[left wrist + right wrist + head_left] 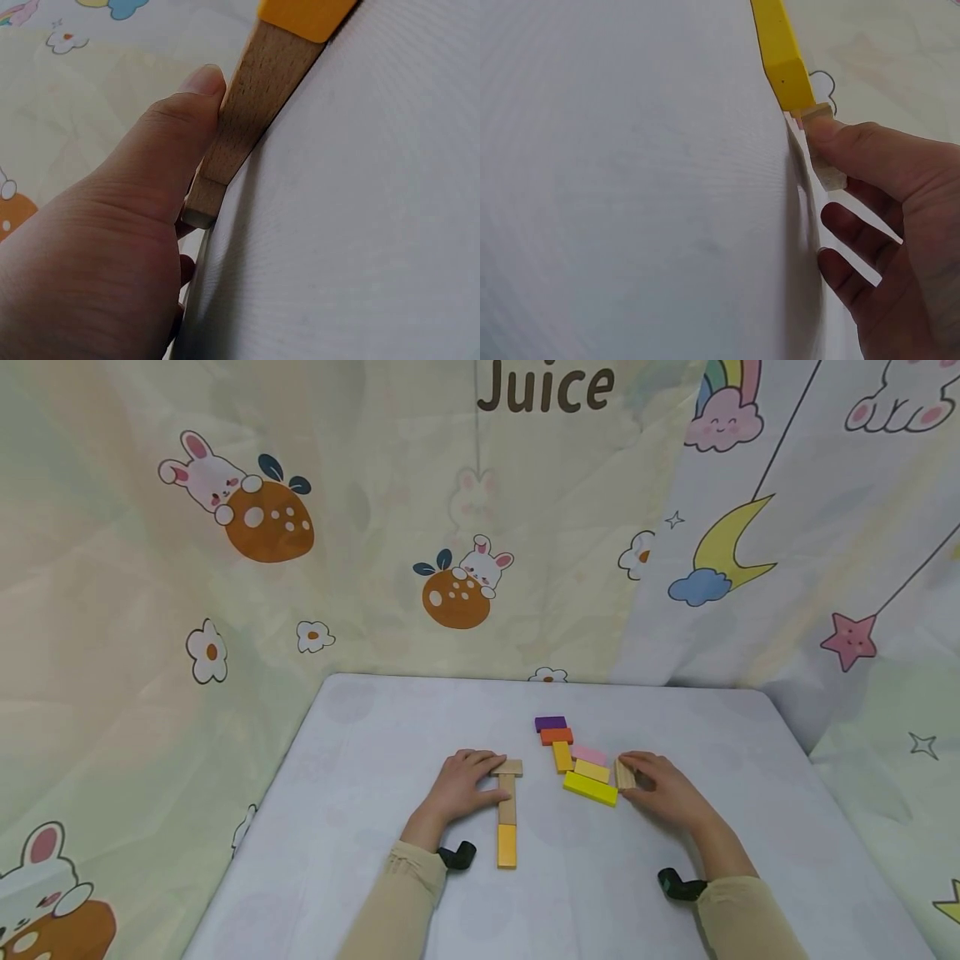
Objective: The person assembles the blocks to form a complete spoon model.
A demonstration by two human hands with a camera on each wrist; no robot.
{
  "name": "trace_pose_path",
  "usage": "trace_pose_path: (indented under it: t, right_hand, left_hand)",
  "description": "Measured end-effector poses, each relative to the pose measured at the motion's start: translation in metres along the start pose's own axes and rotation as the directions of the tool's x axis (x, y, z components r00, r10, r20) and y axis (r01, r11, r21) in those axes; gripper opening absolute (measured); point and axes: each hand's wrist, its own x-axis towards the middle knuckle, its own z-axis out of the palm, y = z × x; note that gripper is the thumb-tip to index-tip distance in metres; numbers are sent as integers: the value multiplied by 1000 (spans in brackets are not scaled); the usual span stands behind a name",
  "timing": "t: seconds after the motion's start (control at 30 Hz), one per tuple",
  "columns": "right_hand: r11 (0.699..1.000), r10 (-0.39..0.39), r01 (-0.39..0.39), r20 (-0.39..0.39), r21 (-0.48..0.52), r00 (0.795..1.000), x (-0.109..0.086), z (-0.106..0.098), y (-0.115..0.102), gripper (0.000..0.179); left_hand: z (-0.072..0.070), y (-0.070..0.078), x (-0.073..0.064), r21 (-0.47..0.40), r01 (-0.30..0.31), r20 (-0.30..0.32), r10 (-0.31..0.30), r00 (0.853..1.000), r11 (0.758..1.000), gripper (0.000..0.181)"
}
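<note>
My left hand [467, 785] is at a T-shaped row of blocks, its index fingertip at the plain wooden crossbar block [512, 767]. Its thumb lies along the side of the plain wooden stem block [259, 94]; the other fingers are mostly hidden in the left wrist view. An amber block [507, 847] continues the stem toward me. To the right, my right hand [667, 789] pinches a small plain wooden block [826, 161] between thumb and index finger. That block stands beside the end of a long yellow block [590, 788].
A stepped cluster lies left of my right hand: a purple block [551, 723], an orange block [557, 737], an amber upright-lying block [562, 757], a pink block [588, 755] and a pale orange block [592, 770]. A printed cloth [375, 577] hangs behind the white table [375, 727].
</note>
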Motion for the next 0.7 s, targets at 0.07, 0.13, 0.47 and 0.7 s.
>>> trace_pose_path:
  t: [0.07,0.13,0.47,0.7]
  right_hand:
    - [1000,2,-2,-4,3,1000,0,-1,0,63]
    - [1000,5,-5,-10,5,1000,0,-2,0,64]
    - [1000,0,0,-42,8,999,-4,-5,-12,63]
    - [999,14,-12,-48,47,999,-10,0,-42,63]
  left_hand:
    - [0,0,0,2,-2,-2,2,1000,1000,72]
    - [1,-1,0,4,-2,-5,2,1000,1000,72]
    - [2,-1,0,8,-2,-13,2,1000,1000,72]
    - [2,-1,0,9,3,-6,-3,1000,1000,72]
